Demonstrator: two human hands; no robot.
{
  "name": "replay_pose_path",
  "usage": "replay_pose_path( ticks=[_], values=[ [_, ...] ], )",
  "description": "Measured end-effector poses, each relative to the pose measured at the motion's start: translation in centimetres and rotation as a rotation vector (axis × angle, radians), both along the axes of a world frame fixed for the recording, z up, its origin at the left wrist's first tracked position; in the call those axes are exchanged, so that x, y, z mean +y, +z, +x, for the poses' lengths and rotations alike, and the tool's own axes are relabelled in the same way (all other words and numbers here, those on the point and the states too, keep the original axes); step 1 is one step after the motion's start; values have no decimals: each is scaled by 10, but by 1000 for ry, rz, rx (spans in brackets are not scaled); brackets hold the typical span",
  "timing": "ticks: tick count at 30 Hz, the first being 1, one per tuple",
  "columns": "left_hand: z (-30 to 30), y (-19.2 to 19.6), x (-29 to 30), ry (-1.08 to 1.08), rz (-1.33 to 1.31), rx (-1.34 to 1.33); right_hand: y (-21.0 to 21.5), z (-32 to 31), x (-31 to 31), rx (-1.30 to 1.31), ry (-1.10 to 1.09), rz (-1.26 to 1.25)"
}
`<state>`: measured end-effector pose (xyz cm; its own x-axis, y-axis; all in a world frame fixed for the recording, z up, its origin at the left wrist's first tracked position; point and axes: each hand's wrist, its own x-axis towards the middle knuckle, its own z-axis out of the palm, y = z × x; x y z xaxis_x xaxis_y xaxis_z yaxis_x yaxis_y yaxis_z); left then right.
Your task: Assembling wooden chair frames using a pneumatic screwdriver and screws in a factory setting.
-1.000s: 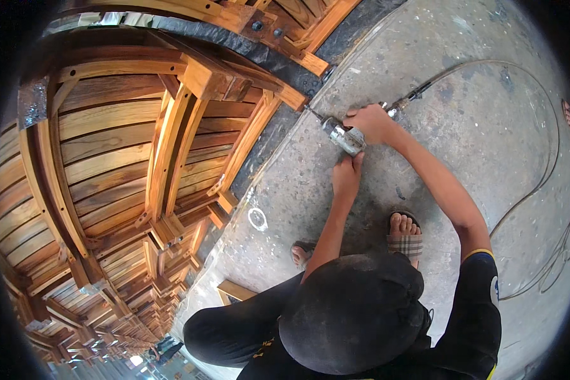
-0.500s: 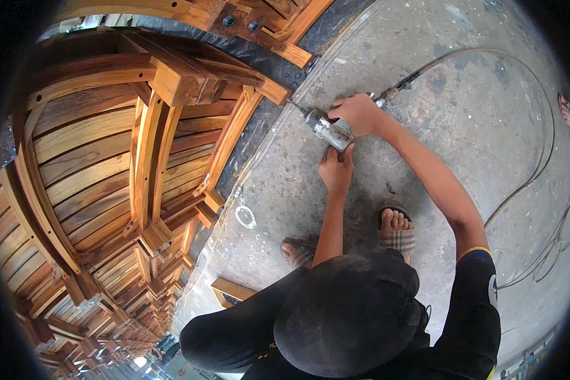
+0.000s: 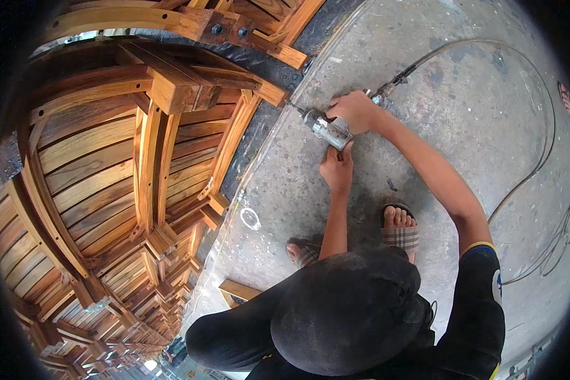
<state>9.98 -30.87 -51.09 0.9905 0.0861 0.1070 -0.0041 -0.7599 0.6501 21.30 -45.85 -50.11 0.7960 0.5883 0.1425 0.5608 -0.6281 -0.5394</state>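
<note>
A silver air-driven hand tool (image 3: 325, 128) is held low over the concrete floor (image 3: 462, 107). Its thin bit points up-left at the end of a wooden slat (image 3: 273, 95) on the furniture frame. My right hand (image 3: 356, 111) is wrapped around the tool's rear, where the hose (image 3: 544, 152) joins. My left hand (image 3: 337, 168) comes up from below and is closed on the tool's lower grip. Both forearms reach forward over my sandalled feet (image 3: 399, 231).
Stacked curved wooden slatted frames (image 3: 101, 190) fill the left half. A bolted wooden beam (image 3: 190, 22) lies across the top. A white ring (image 3: 250, 218) and a wooden block (image 3: 237, 291) lie on the floor. Another person's foot (image 3: 567, 98) shows at the right edge.
The tool and both hands have stayed together, with the bit shifting slightly closer to the wooden frame's edge. The view has drifted a little.
</note>
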Motion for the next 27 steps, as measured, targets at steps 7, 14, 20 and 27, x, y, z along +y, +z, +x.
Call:
replay_pose_path(
  ticks=[7, 14, 20, 27],
  values=[
    [3, -2, -1, -3, -33, -69, -2, 1, 0, -9, -24, 50],
    [3, -2, 3, 8, -25, -53, -1, 3, 3, 22, -3, -7],
    [4, -1, -3, 22, -83, -52, -1, 4, 1, 28, -13, 2],
    [5, -1, -4, 54, -47, -39, 6, 9, 2, 88, 25, -98]
  ],
)
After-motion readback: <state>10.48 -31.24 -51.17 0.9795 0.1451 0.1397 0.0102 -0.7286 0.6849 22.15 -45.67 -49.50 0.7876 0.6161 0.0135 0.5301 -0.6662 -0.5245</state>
